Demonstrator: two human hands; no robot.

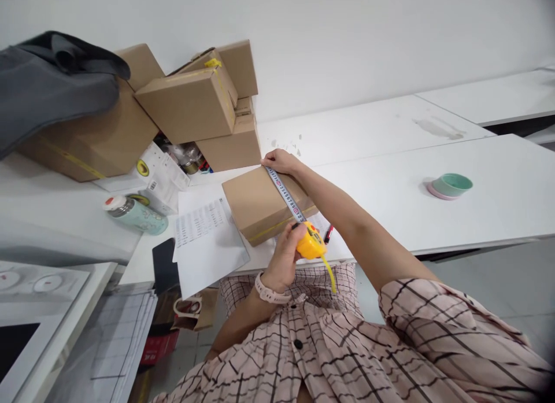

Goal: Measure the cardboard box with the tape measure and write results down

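Box [260,203] closed, yellow strip round its near end, contents not visible; it lies flat on the table [477,218] between the two hands. Left hand [284,261] curled tight round the yellow case [310,245] at the box's near corner, just over the table edge. Tape [286,193] runs from the case up across the box top to the right hand [281,160], whose fingers press the tape's end down at the far edge. Bowl [451,185], green, on a pink saucer, well right of the grip; inside not visible. Bottle [136,213], capped, on its side, left of the box. Paper [208,241] lies against the box's left side, with a phone [165,264] beyond it at the table edge. Pen [328,234] just right of the case. Stacked boxes [191,102] crowd behind and left of the right hand; grey bag [47,85] sits on the leftmost one. Open table right of the right forearm, as far as the bowl.
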